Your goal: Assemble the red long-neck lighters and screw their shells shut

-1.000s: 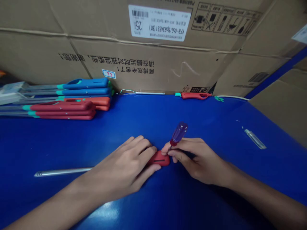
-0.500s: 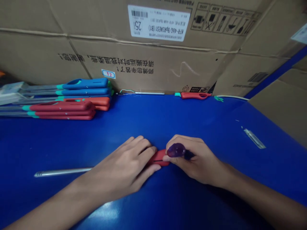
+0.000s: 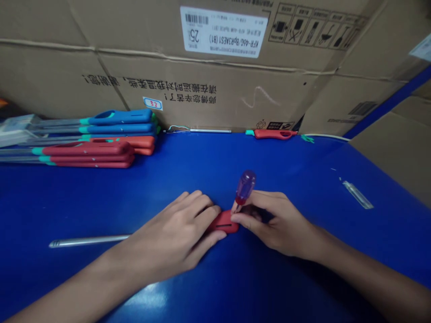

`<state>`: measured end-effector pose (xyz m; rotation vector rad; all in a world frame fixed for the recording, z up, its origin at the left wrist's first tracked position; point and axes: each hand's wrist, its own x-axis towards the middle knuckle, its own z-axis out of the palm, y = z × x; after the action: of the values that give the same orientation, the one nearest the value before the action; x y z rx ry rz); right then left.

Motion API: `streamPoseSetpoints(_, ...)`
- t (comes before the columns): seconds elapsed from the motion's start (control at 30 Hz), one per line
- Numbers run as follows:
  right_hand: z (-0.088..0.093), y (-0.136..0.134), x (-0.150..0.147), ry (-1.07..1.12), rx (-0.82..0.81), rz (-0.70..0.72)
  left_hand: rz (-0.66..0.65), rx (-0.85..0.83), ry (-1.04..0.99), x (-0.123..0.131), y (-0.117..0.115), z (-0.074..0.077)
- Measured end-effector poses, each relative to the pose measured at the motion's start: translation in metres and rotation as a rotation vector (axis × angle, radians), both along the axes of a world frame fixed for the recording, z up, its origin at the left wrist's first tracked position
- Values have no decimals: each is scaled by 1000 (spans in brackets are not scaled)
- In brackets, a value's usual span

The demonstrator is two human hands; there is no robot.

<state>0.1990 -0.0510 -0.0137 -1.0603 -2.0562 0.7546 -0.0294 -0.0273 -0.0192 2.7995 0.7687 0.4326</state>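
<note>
Your right hand [image 3: 279, 224] pinches the shaft of a screwdriver [image 3: 245, 186] low down between thumb and fingers, its translucent purple handle standing nearly upright. The tip sits at a red plastic handle [image 3: 225, 222], though your fingers hide it, so it's hard to say whether it's seated in anything. Your left hand [image 3: 171, 233] lies over that handle's left end, fingers together and curled down, pinning it to the blue tabletop [image 3: 276, 166]. A steel rod [image 3: 87, 241] runs out from under your left palm.

Further off, stacked long tools with red and blue handles [image 3: 87, 149] lie at the back left, a lone red handle [image 3: 275, 134] rests against a cardboard carton [image 3: 215, 89], and a clear tube [image 3: 358, 201] lies to the right.

This looks like screw-fastening on the handle – the next turn calls for the shaft upright and firm pressure from your left hand.
</note>
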Motion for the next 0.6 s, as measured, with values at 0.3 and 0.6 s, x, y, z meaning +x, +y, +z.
streamPoseSetpoints(0.3,-2,1,0,42,2,31,2,28,-11,-1,0,0)
streamPoseSetpoints(0.6,3,2,2,-43,39,64,-4,-31,1,-1,-1,-2)
